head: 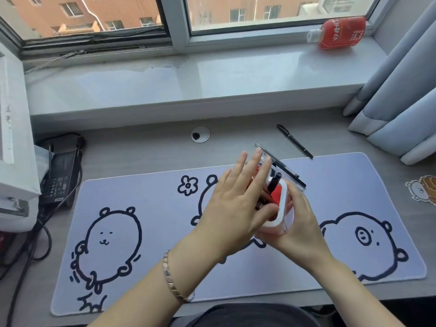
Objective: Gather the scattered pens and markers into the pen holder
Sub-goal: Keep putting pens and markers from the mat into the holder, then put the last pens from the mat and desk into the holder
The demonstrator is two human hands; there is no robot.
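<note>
A white pen holder (282, 204) with a red inside is tilted above the middle of the desk mat (146, 208). My right hand (299, 223) grips it from below and the right. My left hand (236, 204) rests against its left side with the fingers spread, thumb on its rim. Several dark markers (273, 184) stick out of its mouth. A clear ruler (280, 165) lies just behind the holder. One black pen (295, 140) lies alone on the grey desk beyond the mat, to the upper right.
A red drink bottle (339, 33) lies on the window sill at the back right. A black power adapter (60, 175) with cables sits at the left beside a white box (14, 138). Grey curtains (401, 90) hang at the right. A cable hole (200, 135) marks the desk.
</note>
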